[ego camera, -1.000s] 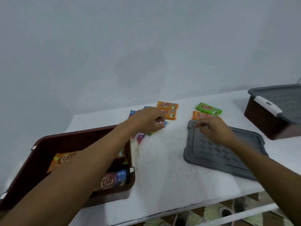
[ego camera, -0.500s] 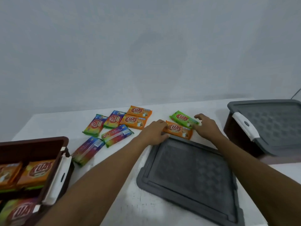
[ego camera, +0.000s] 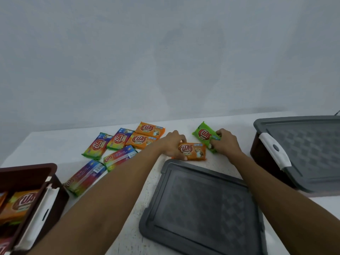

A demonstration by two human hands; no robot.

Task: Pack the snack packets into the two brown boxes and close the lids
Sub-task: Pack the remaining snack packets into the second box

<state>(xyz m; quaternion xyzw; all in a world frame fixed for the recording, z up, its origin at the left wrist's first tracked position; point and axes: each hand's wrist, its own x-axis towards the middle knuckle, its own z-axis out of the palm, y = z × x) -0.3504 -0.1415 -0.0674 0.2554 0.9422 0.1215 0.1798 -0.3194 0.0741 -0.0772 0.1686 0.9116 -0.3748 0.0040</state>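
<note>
My left hand grips the left end of an orange snack packet lying just beyond the loose grey lid. My right hand holds a green packet, tilted up off the table. Several more packets lie to the left: two orange ones and several rainbow-coloured ones. An open brown box at the left edge holds packets. A second brown box at the right has its grey lid on it.
The white table backs onto a plain grey wall. A white latch hangs on the open box's side, and another white latch sits on the right box. The table's near edge is out of view.
My left hand has closed round the orange packet. My right hand has taken the green packet and tipped it up. The view has drifted slightly.
</note>
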